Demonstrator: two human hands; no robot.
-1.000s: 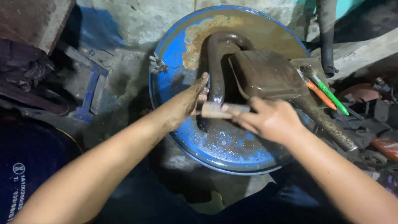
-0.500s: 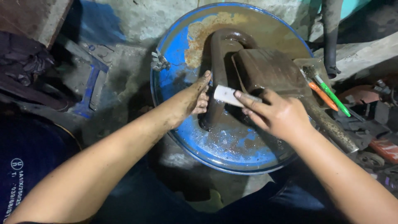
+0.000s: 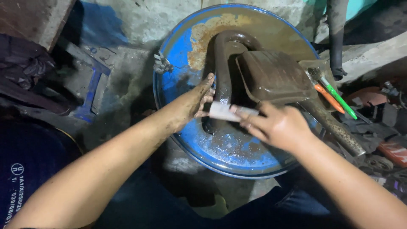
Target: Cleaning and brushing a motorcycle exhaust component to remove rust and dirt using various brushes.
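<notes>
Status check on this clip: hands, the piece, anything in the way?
Left hand braces bent pipe on blue drum. Right hand holds small pale strip against it. Brushes lie clear, right.

1. Your left forearm: bare, smeared with dark grime, running from the lower left up and to the right, wrist straight.
2. Your left hand (image 3: 193, 101): turned on edge, thumb uppermost, fingers extended and held close together, fingertips pointing toward your right hand. Palm faces right. Nothing closed in it.
3. Your right forearm: bare, cleaner, entering from the lower right corner and angling up to the left.
4. Your right hand (image 3: 277, 127): back facing the camera, knuckles raised, wrist slightly bent. Thumb and forefingers pinched together at its left end, the remaining fingers curled under.
5. Spacing: the two hands' fingertips lie just beside each other, nearly meeting.
</notes>
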